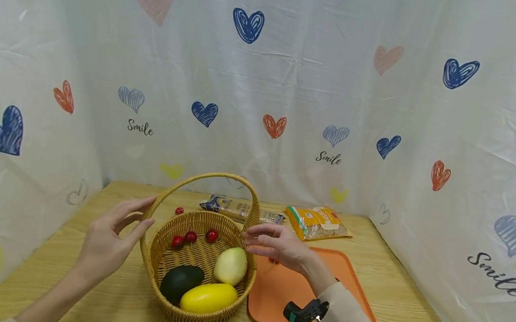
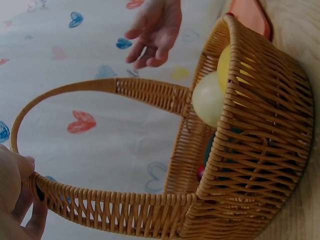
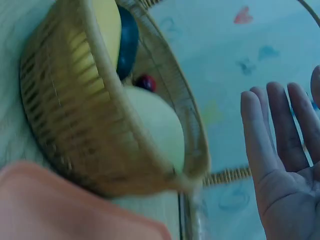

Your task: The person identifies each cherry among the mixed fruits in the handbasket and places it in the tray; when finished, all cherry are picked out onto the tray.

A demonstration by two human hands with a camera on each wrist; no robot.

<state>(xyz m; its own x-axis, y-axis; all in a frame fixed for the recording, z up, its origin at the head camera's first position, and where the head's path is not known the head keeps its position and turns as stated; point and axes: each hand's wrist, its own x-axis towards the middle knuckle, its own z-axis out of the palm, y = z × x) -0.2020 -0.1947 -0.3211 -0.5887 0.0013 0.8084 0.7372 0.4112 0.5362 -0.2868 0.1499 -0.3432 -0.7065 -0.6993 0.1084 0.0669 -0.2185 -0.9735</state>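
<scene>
A wicker basket [image 1: 197,320] with a tall arched handle stands on the table. My left hand [image 1: 108,235] pinches the left side of the handle between thumb and fingers, as the left wrist view also shows [image 2: 17,195]. Beside the handle's right side is my right hand [image 1: 278,246]; its fingers look straight and apart from the basket in the right wrist view. Inside the basket lie a dark green avocado-like fruit [image 1: 180,282], a smooth yellow oval fruit [image 1: 209,298], a pale green pear-like fruit [image 1: 230,266] and red cherries [image 1: 190,236].
An orange tray [image 1: 316,287] lies right of the basket, partly under my right forearm, with a small red fruit [image 1: 273,260] at its left. Behind are a long clear packet [image 1: 240,210], an orange bread bag [image 1: 319,223] and another red fruit [image 1: 179,210]. Heart-printed curtains [image 1: 291,83] enclose the table.
</scene>
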